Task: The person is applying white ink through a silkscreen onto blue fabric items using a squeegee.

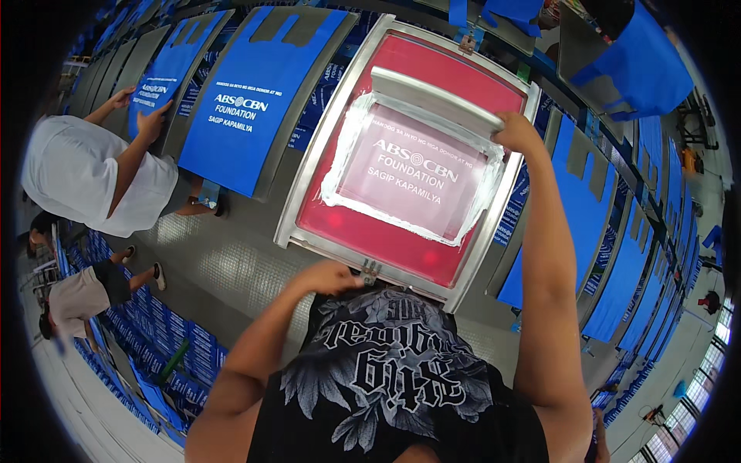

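Observation:
A screen-printing frame (312, 162) with a silver metal border and red mesh lies in front of me. White ink (330, 193) rings the pale printing window in its middle. Across the far side of that window rests a wide squeegee (432, 100), tilted down to the right. My right hand (517, 133) is closed round the squeegee's right end, close to the frame's right rail. Low at the frame's near edge, my left hand (336, 278) has curled fingers beside a metal clip (370, 270); whatever they hold is hidden.
Blue bag panels (258, 100) with white print lie on sloped boards to the left, and more blue panels (567, 208) line the right. A person in a white shirt (93, 174) handles a panel at left. Another person (89, 297) is lower left, near stacked blue bags (204, 351).

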A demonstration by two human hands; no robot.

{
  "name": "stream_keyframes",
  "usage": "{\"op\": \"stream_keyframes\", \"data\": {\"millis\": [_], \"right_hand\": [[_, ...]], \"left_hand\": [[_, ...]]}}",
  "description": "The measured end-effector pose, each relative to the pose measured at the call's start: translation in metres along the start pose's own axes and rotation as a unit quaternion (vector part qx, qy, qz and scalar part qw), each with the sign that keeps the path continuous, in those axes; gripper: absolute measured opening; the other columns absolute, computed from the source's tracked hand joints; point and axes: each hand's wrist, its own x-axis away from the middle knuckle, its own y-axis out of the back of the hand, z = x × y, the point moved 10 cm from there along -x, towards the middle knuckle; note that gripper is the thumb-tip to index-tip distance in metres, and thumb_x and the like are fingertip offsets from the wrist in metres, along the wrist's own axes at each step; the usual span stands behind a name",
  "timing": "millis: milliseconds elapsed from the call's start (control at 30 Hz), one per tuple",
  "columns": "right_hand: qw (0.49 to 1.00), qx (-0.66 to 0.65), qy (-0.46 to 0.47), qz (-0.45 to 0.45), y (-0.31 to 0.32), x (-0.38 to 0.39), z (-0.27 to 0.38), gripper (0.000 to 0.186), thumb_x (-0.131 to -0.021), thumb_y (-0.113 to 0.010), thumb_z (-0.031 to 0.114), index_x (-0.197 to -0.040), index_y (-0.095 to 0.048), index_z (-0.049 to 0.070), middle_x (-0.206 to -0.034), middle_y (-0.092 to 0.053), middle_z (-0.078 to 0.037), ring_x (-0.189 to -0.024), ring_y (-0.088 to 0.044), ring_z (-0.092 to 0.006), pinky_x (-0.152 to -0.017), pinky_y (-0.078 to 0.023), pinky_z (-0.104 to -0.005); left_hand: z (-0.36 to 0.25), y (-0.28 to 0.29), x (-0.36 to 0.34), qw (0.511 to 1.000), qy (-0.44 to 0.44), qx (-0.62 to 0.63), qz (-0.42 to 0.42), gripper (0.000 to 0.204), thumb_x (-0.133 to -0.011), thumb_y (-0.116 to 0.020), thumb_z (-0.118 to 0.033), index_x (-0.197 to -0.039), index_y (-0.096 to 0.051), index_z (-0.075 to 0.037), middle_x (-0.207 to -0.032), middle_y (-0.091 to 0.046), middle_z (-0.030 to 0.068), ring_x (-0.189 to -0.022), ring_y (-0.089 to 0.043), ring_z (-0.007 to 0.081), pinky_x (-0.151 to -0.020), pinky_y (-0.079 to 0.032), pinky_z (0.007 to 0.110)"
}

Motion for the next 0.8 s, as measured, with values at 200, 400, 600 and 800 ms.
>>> {"op": "stream_keyframes", "data": {"millis": [200,400,600,800], "right_hand": [[0.994,0.093,0.049,-0.018,0.004,-0.014,0.058,0.053,-0.064,-0.057,0.012,-0.117,-0.06,0.011,-0.111,-0.062,-0.016,-0.105,-0.057,-0.0326,-0.092,-0.045,-0.0385],[0.999,0.042,-0.011,-0.032,0.0,0.049,0.091,0.05,-0.061,-0.052,0.002,-0.11,-0.063,0.01,-0.101,-0.063,-0.021,-0.097,-0.059,-0.0362,-0.086,-0.046,-0.0415],[0.997,0.051,0.017,-0.061,-0.07,0.215,0.181,0.04,-0.062,-0.058,0.001,-0.101,-0.064,0.01,-0.092,-0.065,-0.01,-0.089,-0.06,-0.0274,-0.086,-0.041,-0.0415],[0.993,0.038,0.001,-0.112,-0.069,0.232,0.165,0.031,-0.063,-0.064,0.007,-0.094,-0.062,0.009,-0.09,-0.064,-0.007,-0.091,-0.058,-0.0246,-0.092,-0.036,-0.0449]], "left_hand": [[0.013,-0.053,-0.034,0.965,-0.137,0.223,0.011,0.042,-0.092,-0.054,-0.039,-0.084,-0.063,0.001,-0.073,-0.06,-0.001,-0.069,-0.051,0.0064,-0.065,-0.043,0.023],[-0.032,-0.044,-0.001,0.955,-0.173,0.237,0.051,0.044,-0.093,-0.05,-0.042,-0.076,-0.064,-0.004,-0.068,-0.059,-0.0004,-0.062,-0.052,0.0076,-0.057,-0.043,0.022],[-0.022,-0.041,-0.009,0.948,-0.164,0.272,0.026,0.043,-0.093,-0.051,-0.041,-0.075,-0.063,-0.003,-0.064,-0.057,0.0005,-0.057,-0.051,0.0073,-0.054,-0.043,0.021],[-0.004,-0.041,-0.028,0.972,-0.093,0.217,-0.017,0.047,-0.091,-0.053,-0.044,-0.073,-0.063,-0.001,-0.06,-0.057,0.0036,-0.052,-0.053,0.011,-0.049,-0.043,0.024]]}}
